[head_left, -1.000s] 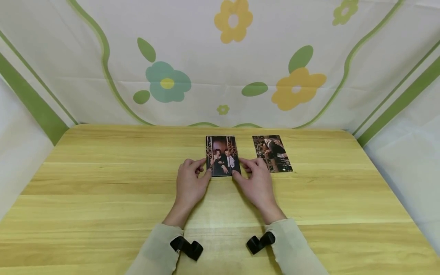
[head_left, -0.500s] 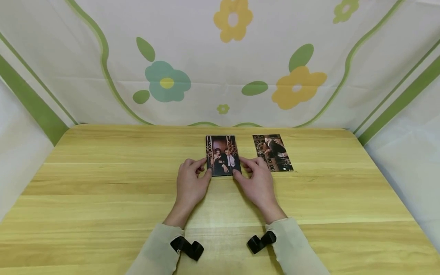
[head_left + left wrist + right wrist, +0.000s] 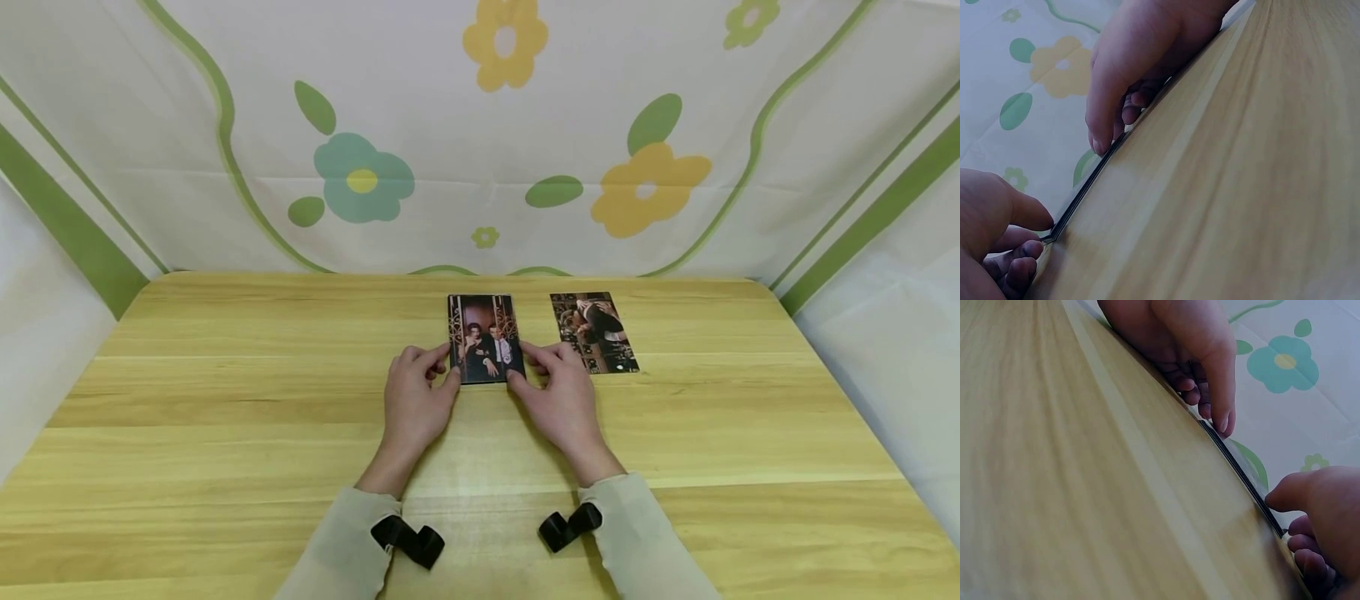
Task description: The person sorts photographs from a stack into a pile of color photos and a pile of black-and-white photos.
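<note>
A thin stack of photo cards [image 3: 486, 337] lies on the wooden table, its top card picturing two people in dark clothes before ornate ironwork. My left hand [image 3: 420, 396] grips its left side, thumb at the near corner and forefinger along the side edge. On the opposite side my right hand [image 3: 558, 396] holds it the same way. Both wrist views show the stack's dark layered edge [image 3: 1241, 472] low against the tabletop, with the thumbs pressing at its corners. Another photo card [image 3: 600, 332], with a figure in dark clothes, lies right of the stack, its near left corner behind my right hand.
The wooden table [image 3: 225, 433] reaches back to a white curtain [image 3: 450, 125] printed with flowers and green bands. Black wrist mounts [image 3: 408, 540] sit at the cuffs of both light sleeves [image 3: 337, 542].
</note>
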`<state>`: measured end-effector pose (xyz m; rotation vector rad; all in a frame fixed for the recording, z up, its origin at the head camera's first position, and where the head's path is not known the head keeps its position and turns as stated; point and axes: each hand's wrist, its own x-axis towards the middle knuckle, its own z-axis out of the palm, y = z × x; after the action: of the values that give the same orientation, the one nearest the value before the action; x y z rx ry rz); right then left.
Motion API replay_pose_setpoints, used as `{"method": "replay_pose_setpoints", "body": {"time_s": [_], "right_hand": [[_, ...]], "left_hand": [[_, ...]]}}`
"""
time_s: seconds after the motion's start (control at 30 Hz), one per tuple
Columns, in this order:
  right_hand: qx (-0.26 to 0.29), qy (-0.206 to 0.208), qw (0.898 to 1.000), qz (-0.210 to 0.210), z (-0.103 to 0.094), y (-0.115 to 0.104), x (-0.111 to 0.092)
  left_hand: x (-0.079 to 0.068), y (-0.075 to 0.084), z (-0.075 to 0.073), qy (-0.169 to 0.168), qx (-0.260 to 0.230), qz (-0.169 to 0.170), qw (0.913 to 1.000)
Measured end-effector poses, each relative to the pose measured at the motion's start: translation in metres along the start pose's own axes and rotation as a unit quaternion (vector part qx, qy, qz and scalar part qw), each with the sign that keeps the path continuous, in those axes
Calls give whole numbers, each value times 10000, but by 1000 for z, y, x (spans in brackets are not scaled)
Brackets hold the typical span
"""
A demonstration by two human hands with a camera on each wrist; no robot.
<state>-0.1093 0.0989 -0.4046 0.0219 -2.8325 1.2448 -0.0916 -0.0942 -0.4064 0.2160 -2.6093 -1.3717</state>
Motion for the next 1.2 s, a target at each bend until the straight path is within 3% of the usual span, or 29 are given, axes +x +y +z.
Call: {"method": "replay_pose_setpoints", "body": {"time_s": [0.8, 1.2], "right_hand": [[-83, -9, 10000, -31, 0, 1, 0], [-81, -49, 10000, 11, 0, 0, 0]], "left_hand": [[0, 2, 0, 83, 3, -2, 10000], [-1, 0, 0, 208, -269, 79, 9994]]}}
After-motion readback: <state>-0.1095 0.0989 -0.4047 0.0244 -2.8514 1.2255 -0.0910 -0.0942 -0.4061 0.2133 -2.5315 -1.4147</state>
